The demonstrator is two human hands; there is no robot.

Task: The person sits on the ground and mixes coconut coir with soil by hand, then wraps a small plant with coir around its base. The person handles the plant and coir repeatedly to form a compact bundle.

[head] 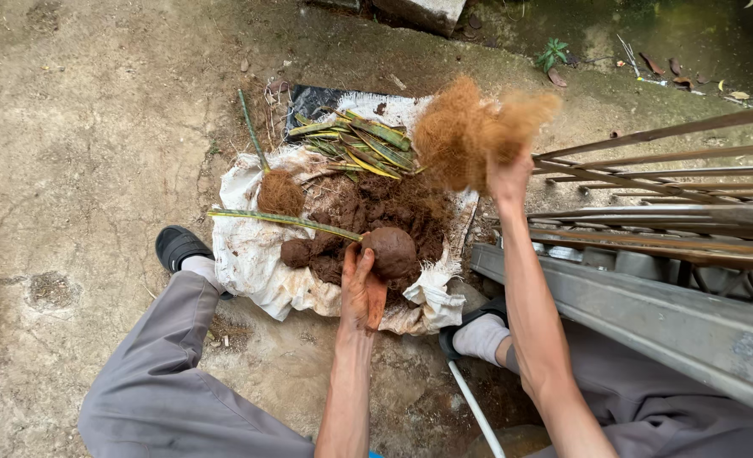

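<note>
Soil ball [391,251] already shaped, stem [285,220] set in it, sitting over white sack [249,254] on ground. Fibre wrap not yet on. Your left hand [362,288] cups ball, fingers curled round it. Your right hand [507,180], arm raised, grips coconut fibre clump [470,127] above sack.
</note>
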